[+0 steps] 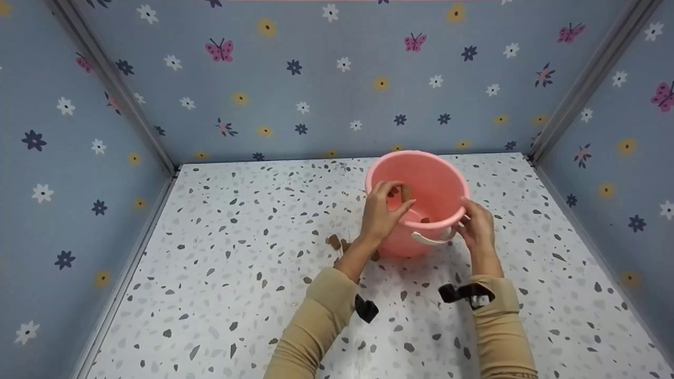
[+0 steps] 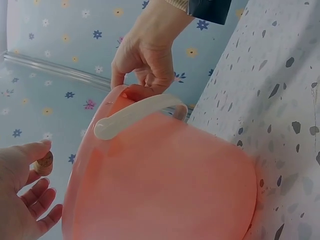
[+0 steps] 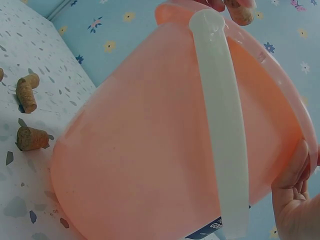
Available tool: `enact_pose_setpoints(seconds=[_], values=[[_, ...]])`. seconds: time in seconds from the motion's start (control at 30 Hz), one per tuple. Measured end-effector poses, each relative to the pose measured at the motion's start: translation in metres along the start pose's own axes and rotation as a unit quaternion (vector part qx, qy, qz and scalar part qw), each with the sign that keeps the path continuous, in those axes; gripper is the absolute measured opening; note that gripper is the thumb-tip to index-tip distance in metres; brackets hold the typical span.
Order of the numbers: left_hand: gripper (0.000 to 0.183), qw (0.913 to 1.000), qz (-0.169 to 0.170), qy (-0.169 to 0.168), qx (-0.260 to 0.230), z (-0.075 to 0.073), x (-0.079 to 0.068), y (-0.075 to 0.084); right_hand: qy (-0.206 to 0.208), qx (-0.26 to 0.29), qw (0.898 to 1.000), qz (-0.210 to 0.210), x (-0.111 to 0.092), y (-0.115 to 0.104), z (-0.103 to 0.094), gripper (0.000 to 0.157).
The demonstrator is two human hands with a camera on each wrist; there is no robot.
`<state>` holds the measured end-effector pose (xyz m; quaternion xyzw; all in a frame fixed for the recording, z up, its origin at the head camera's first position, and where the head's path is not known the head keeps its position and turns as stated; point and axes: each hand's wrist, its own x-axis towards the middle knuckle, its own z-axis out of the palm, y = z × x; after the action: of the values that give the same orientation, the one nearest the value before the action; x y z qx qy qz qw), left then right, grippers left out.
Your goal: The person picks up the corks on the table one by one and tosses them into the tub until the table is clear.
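Note:
A pink bucket (image 1: 392, 245) with a white handle (image 3: 220, 115) stands on the speckled tabletop, its mouth facing up. My left hand (image 1: 380, 215) is over the bucket's near left rim and pinches a cork (image 1: 405, 193) between thumb and fingers. That cork (image 2: 44, 164) also shows in the left wrist view, just outside the rim in that angle. With thumb and fingers, my right hand (image 1: 476, 223) grips the right side of the rim, near the handle's end. Low inside the bucket a small brown piece (image 1: 425, 220) is visible; the rest of the inside is partly hidden.
Several corks (image 3: 31, 138) lie on the tabletop left of the bucket, partly behind my left forearm in the head view. Small crumbs are scattered near them. Flower-patterned panels (image 1: 316, 79) enclose the table at the back and both sides.

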<state>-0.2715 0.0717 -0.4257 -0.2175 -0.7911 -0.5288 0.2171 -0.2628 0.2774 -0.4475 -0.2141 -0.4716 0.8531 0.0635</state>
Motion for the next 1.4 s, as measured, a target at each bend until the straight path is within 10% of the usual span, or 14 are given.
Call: enact_pose_setpoints(seconds=[0.37, 0.7, 1.4], values=[[0.037, 0.9993, -0.027, -0.015, 0.022, 0.014, 0.006, 0.003, -0.019, 0.024, 1.0, -0.003, 0.057, 0.023, -0.031, 0.023], [0.066, 0.9957, -0.079, -0.036, 0.032, 0.015, 0.003, 0.001, 0.016, 0.006, 1.0, 0.004, 0.001, 0.0, 0.004, 0.019], [0.052, 0.9988, -0.04, 0.019, -0.021, -0.007, -0.004, 0.004, 0.008, 0.011, 1.0, 0.001, 0.001, 0.001, 0.001, 0.018]])
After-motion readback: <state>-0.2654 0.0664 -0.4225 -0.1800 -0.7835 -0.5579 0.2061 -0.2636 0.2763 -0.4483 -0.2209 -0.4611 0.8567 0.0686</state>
